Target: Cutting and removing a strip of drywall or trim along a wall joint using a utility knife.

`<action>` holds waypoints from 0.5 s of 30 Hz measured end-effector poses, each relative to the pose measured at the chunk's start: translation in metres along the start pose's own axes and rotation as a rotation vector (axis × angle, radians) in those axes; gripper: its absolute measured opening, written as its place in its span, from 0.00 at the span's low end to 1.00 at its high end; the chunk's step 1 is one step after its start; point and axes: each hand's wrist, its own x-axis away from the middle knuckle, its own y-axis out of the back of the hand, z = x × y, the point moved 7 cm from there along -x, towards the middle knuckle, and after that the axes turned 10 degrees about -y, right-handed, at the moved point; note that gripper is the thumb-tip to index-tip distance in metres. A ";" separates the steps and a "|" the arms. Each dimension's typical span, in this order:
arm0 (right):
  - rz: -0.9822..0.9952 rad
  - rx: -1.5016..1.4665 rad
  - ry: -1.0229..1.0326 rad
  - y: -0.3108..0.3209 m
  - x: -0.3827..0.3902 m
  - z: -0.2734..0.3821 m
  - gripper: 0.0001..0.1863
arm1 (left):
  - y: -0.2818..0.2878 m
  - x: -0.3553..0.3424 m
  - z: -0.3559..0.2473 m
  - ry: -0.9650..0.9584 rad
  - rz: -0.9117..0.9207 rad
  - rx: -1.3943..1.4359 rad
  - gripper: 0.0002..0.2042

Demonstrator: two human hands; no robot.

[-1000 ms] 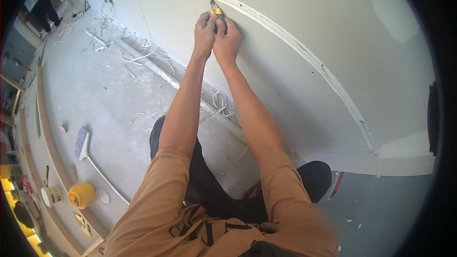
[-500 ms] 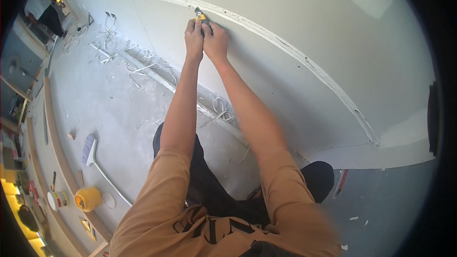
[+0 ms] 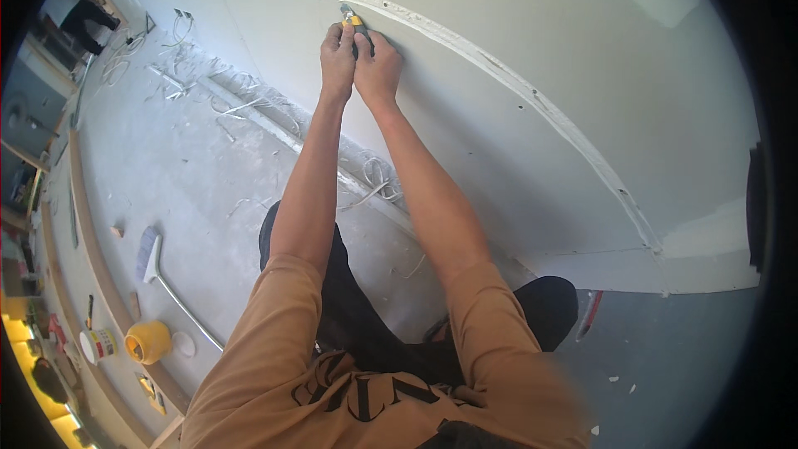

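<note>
Both of my hands grip a black and yellow hand tool [image 3: 354, 21], apparently a utility knife, its metal tip at the plasterboard wall [image 3: 582, 50] just below a long, rough white groove [image 3: 449, 33]. My left hand [image 3: 336, 62] has its fingers and thumb pressed round the tool's left side. My right hand [image 3: 377, 66] wraps round the dark body from the right, close against my left. Small dark holes dot the groove and the board beside it. Where the blade meets the board is too small to make out exactly.
On the dusty floor lie a pale bar [image 3: 249, 112], loose cables [image 3: 378, 179], scraps, a brush with a handle [image 3: 151, 254], a yellow tub [image 3: 148, 341], a white bucket [image 3: 96, 345] and long wooden boards [image 3: 77, 183]. At the far upper left a person [image 3: 79, 12] bends over.
My hands and the tool have shifted slightly left along the wall since a second ago, both still gripping. The view has shifted a little. The far person's posture has changed.
</note>
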 end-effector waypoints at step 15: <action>-0.038 0.038 -0.020 0.035 0.009 -0.009 0.15 | -0.025 0.025 -0.003 0.001 0.072 -0.027 0.17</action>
